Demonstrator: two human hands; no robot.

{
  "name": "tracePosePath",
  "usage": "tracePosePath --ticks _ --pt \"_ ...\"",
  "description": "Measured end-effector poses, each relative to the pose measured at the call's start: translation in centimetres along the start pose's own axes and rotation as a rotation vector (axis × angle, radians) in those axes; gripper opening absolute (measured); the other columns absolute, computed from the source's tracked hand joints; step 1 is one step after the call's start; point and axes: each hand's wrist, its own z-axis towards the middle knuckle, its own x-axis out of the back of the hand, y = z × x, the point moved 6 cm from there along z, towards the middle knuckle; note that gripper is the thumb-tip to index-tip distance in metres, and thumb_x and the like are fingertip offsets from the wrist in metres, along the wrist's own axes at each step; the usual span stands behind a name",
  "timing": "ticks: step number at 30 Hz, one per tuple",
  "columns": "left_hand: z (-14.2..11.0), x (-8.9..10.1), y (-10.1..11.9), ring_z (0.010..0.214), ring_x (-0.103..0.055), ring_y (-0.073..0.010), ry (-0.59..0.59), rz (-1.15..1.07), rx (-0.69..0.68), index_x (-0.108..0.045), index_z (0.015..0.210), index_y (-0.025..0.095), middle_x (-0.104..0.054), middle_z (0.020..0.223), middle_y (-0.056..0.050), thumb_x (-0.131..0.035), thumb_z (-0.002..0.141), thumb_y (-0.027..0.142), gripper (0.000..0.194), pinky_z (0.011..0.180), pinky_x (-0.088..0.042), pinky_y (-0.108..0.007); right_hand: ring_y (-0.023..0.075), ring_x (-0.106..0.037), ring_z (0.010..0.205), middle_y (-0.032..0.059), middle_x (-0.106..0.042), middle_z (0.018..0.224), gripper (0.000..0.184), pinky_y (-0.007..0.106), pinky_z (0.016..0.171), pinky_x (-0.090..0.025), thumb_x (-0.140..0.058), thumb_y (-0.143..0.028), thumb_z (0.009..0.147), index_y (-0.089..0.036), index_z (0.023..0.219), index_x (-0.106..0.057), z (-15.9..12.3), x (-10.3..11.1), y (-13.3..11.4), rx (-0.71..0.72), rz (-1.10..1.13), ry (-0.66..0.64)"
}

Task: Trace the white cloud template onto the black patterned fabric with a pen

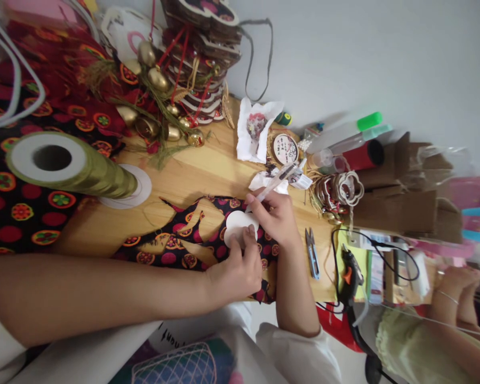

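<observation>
My left hand (236,269) presses a white flower-shaped card (235,221) flat with its fingertips. The card lies on a piece of black patterned fabric (190,261) with ragged cut-outs, spread on the wooden table. In my right hand (278,216) is a clear pen (276,178), its upper end slanting up and to the right. The pen's tip is down by the card's upper edge, mostly hidden by my fingers. To the right of that wrist lie blue thread snips (312,255).
At left stands a spool of olive ribbon (76,165) on more patterned cloth. Golden bells (159,79) and stacked flower-shaped pieces (202,58) crowd the back. At right are a glue gun (349,274), a cardboard box (396,208) and another person's arm (450,296).
</observation>
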Motion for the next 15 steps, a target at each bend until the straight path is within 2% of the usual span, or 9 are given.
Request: tracePosePath --ticks 15 --pt "0.05 -0.01 0.02 0.095 -0.070 -0.0316 -0.010 -0.015 -0.004 -0.073 0.101 -0.002 -0.072 0.105 -0.024 -0.045 0.083 0.011 0.035 0.070 -0.062 -0.041 0.0083 -0.038 0.052 -0.0034 -0.048 0.057 0.033 0.024 0.051 -0.032 -0.054 -0.037 0.093 -0.019 0.064 -0.054 0.10 -0.35 -0.38 0.033 0.034 -0.020"
